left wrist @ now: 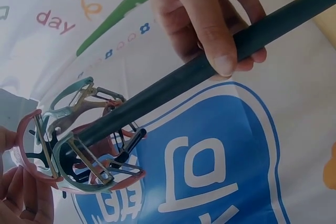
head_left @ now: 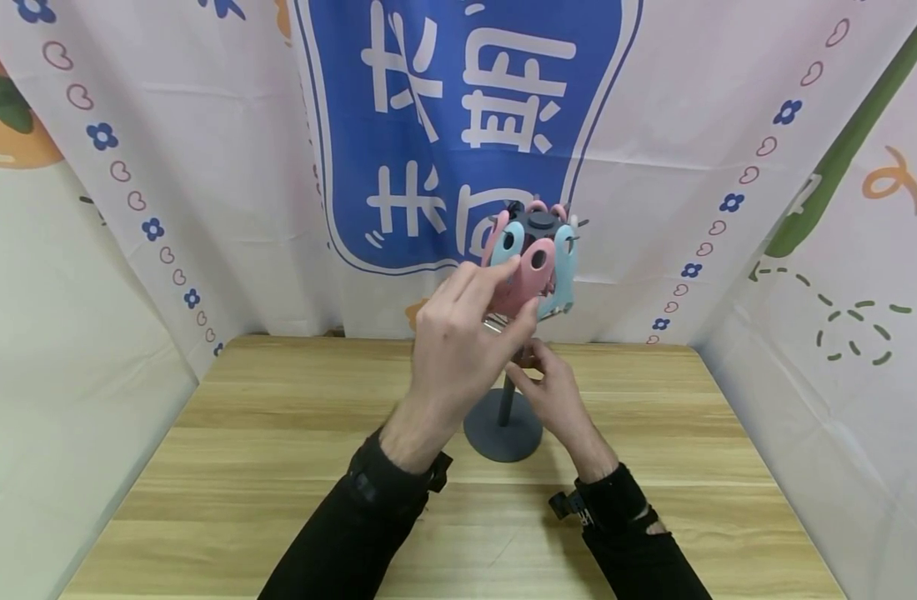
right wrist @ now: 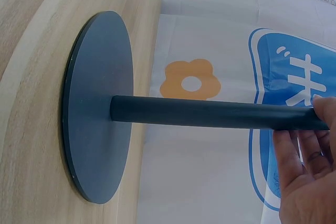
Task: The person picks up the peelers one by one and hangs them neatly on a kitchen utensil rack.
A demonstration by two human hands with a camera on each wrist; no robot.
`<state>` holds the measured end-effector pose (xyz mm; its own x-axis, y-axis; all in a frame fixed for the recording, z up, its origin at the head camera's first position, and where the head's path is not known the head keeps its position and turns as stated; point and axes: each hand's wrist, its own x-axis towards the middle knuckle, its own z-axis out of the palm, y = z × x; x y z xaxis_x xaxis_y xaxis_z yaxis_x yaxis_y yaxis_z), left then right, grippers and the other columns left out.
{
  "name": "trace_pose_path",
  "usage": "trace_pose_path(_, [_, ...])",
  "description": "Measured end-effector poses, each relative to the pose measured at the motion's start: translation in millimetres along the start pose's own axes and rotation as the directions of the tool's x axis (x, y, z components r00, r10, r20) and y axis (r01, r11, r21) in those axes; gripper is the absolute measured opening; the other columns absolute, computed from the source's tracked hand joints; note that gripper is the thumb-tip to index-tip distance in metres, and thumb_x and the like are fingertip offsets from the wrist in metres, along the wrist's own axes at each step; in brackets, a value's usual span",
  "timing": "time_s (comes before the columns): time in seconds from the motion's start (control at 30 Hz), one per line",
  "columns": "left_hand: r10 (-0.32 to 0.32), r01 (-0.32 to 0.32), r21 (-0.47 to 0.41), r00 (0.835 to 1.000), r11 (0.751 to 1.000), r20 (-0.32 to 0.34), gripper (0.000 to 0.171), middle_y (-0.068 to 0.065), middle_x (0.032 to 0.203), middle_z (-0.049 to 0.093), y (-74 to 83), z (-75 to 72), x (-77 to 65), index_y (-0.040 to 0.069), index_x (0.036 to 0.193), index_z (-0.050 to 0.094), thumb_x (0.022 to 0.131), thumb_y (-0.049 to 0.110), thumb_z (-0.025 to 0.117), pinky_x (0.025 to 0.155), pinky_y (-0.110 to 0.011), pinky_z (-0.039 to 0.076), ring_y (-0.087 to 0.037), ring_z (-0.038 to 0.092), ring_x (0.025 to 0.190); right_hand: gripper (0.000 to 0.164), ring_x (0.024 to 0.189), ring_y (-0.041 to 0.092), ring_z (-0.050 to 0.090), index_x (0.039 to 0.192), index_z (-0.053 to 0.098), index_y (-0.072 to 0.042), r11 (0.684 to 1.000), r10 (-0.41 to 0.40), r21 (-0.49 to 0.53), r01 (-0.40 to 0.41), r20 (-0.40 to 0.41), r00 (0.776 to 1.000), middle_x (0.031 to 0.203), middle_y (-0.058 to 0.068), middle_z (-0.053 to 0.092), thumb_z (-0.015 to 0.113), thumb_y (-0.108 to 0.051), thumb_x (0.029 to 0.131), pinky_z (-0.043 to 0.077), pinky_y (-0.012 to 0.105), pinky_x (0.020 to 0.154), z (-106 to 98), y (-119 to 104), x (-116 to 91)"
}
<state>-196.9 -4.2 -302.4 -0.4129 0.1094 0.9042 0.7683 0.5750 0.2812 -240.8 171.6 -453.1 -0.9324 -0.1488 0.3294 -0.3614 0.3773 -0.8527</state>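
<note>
A dark stand has a round base (right wrist: 100, 108) on the table, an upright pole (right wrist: 199, 113) and a rack of hooks (head_left: 541, 221) on top. Pink and light-blue curved pieces with oval holes and thin metal strips hang around the rack, among them a light-blue piece (head_left: 566, 267) on the right side. My left hand (head_left: 458, 342) pinches a pink piece (head_left: 529, 279) at the front between thumb and fingers. Lower down, my right hand (head_left: 556, 392) grips the pole, with thumb and fingers around it in the left wrist view.
The stand is on a wooden table (head_left: 278, 467), towards its back edge. Behind hangs a printed white cloth (head_left: 653, 167) with a large blue sign pattern, and white printed cloth walls (head_left: 841, 400) close off the sides.
</note>
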Motion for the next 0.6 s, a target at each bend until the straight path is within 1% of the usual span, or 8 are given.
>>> trace_pose_path(0.17, [-0.003, 0.003, 0.005, 1.0, 1.0, -0.004, 0.042, -0.003, 0.09, 0.062, 1.1, -0.8, 5.3, 0.006, 0.128, 0.072, 0.094, 0.03, 0.073, 0.064, -0.02, 0.051, -0.012, 0.056, 0.077, 0.027, 0.111, 0.022, 0.066, 0.124, 0.061, -0.019, 1.0, -0.002, -0.011, 0.002, -0.006, 1.0, 0.118, 0.003, 0.064, 0.066, -0.034, 0.102, 0.061, 0.038, 0.085, 0.6, 0.2, -0.2])
trace_pose_path(0.3, [-0.001, 0.001, 0.014, 1.0, 1.0, -0.001, 0.042, -0.003, 0.089, 0.062, 0.4, 0.1, 7.4, 0.006, 0.128, 0.072, 0.094, 0.03, 0.073, 0.063, -0.02, 0.049, -0.011, 0.054, 0.076, 0.028, 0.11, 0.022, 0.065, 0.126, 0.061, -0.02, 1.0, -0.005, -0.013, 0.005, -0.004, 1.0, 0.118, 0.002, 0.064, 0.066, -0.034, 0.102, 0.061, 0.039, 0.085, 1.3, 0.2, -0.2])
trace_pose_path(0.43, [-0.001, 0.001, 0.021, 1.0, 1.0, 0.001, 0.043, -0.003, 0.088, 0.062, -1.1, 1.0, 7.1, 0.006, 0.129, 0.072, 0.094, 0.03, 0.074, 0.061, -0.021, 0.046, -0.011, 0.052, 0.075, 0.026, 0.11, 0.021, 0.065, 0.125, 0.062, -0.023, 1.0, -0.003, -0.022, 0.003, -0.004, 1.0, 0.118, 0.0, 0.064, 0.066, -0.035, 0.102, 0.061, 0.04, 0.086, 2.1, -0.1, 0.3])
trace_pose_path(0.6, [-0.01, 0.009, 0.034, 1.0, 0.999, 0.005, 0.044, -0.004, 0.089, 0.063, -3.2, 3.1, 4.8, 0.006, 0.13, 0.072, 0.094, 0.031, 0.075, 0.062, -0.021, 0.047, -0.011, 0.053, 0.076, 0.026, 0.111, 0.021, 0.065, 0.125, 0.062, -0.023, 1.0, -0.003, -0.026, 0.003, -0.004, 1.0, 0.119, -0.001, 0.065, 0.066, -0.035, 0.102, 0.061, 0.039, 0.085, 2.2, 0.1, 0.5])
